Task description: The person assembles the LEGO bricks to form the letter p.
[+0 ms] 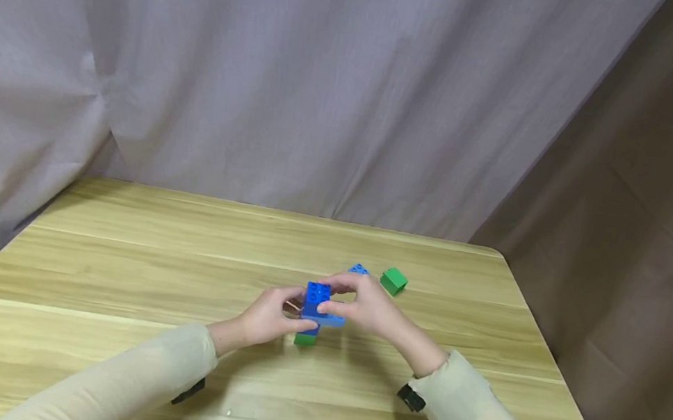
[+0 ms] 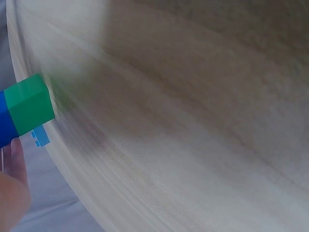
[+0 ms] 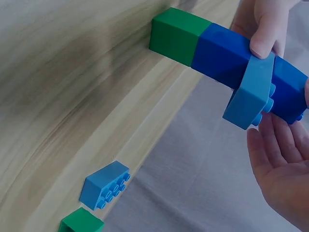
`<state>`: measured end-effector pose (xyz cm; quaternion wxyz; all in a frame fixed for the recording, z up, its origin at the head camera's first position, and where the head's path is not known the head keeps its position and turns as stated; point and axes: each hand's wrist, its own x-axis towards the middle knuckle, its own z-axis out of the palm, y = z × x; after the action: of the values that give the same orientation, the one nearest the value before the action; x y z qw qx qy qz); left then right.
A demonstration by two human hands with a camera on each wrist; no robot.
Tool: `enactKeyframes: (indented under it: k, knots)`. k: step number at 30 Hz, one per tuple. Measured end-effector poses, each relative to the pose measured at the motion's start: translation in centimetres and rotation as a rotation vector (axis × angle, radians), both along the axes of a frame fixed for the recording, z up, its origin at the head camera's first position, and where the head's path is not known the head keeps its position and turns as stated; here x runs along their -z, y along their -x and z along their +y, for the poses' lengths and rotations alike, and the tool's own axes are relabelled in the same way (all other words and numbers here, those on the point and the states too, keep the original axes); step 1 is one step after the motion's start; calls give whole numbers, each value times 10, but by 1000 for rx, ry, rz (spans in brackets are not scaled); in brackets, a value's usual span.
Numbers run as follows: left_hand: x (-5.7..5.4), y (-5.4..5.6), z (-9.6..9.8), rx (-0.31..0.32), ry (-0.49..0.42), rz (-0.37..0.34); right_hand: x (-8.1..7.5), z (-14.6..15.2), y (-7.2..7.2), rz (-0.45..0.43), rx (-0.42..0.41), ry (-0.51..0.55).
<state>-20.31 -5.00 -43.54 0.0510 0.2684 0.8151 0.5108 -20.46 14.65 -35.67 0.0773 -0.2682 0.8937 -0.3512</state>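
A small tower of toy building bricks stands upright between my hands over the table. Its base is a green brick (image 1: 304, 339), with a dark blue brick (image 3: 221, 55) on it. Across that lies a longer light blue brick (image 3: 251, 94), sticking out to the right, and a second dark blue brick (image 1: 317, 299) tops the tower. My left hand (image 1: 265, 317) grips the tower from the left, its thumb at the light blue brick. From the right, my right hand (image 1: 365, 305) pinches the top dark blue brick. In the left wrist view, only part of the tower shows.
Behind my right hand, a loose light blue brick (image 3: 106, 183) lies on the wooden table (image 1: 149, 250). Just right of it is a loose green brick (image 1: 393, 281). Grey curtains (image 1: 300, 93) hang along the table's back and right side.
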Motion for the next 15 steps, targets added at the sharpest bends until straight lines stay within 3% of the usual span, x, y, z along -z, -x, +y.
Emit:
enactKeyframes:
  k: [9,12,15]
  knots:
    - [2,1,1,0,-16,5,1,8,6,-4,-62,59]
    - [2,1,1,-7,-13,-10,1,16,14,-6,-13,108]
    - [1,0,0,-14,-3,-25,2,29,26,-11,85,148]
